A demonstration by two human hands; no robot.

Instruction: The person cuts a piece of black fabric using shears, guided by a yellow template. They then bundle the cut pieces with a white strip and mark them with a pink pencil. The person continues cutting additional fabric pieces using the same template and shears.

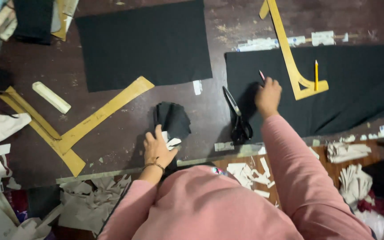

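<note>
R hand (268, 95) closed round a pink chalk pencil (262, 75), tip on the big black cloth (361, 84), whose long axis runs L-R across the worktop (112, 133). L hand (157, 146) lies flat, fingers spread, on a folded black scrap (173, 119) w/ white bits. Scissors (237, 118) sit between hands, nearer the R.

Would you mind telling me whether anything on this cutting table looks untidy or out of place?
Yes: pale offcuts litter the floor by the table edge, and the small black fabric piece under the left hand lies crumpled, unlike the flat black cloth.
</note>
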